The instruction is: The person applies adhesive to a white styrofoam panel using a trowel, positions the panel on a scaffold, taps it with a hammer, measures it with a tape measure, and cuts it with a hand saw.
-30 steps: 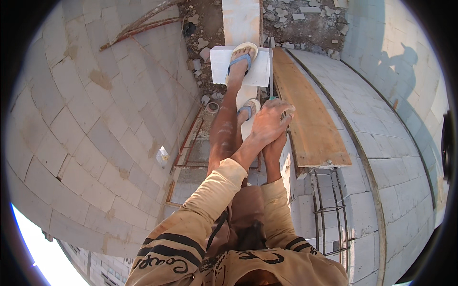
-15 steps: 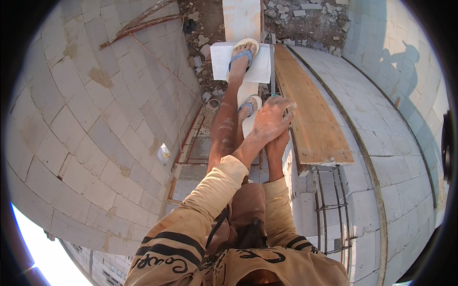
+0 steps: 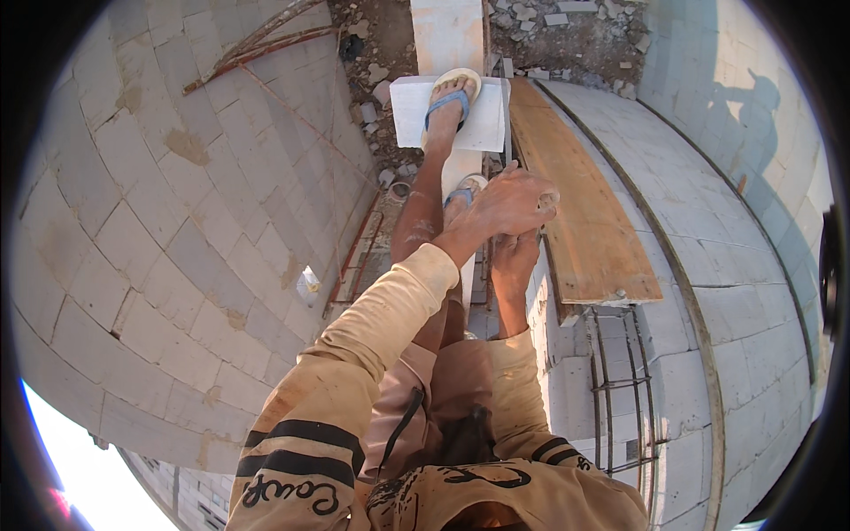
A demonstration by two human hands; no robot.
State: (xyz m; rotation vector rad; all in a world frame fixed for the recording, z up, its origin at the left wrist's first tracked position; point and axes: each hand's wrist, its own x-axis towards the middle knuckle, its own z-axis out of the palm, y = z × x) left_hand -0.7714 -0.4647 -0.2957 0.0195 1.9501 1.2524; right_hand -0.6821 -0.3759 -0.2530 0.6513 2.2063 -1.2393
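A white block (image 3: 409,113) lies across a pale board, with my sandalled foot (image 3: 453,99) planted on top. Along the block's right side runs the narrow grey blade of a handsaw (image 3: 508,152), only partly visible. My left hand (image 3: 512,202) is closed around the saw's handle, which the fingers mostly cover. Just beneath and nearer to me, my right hand (image 3: 516,258) is also closed at the handle, close against the left; its grip is partly hidden. Both forearms, in tan sleeves, reach forward from the lower edge.
A wooden plank (image 3: 575,203) lies right of my hands, with steel rebar (image 3: 624,380) below its near end. Block walls rise left (image 3: 177,230) and right (image 3: 753,221). Rubble (image 3: 567,49) covers the far ground. My other sandalled foot (image 3: 462,195) stands behind the block.
Both hands have shifted a little forward and to the right together. Less of the saw blade shows beside the block. My foot stays on the block.
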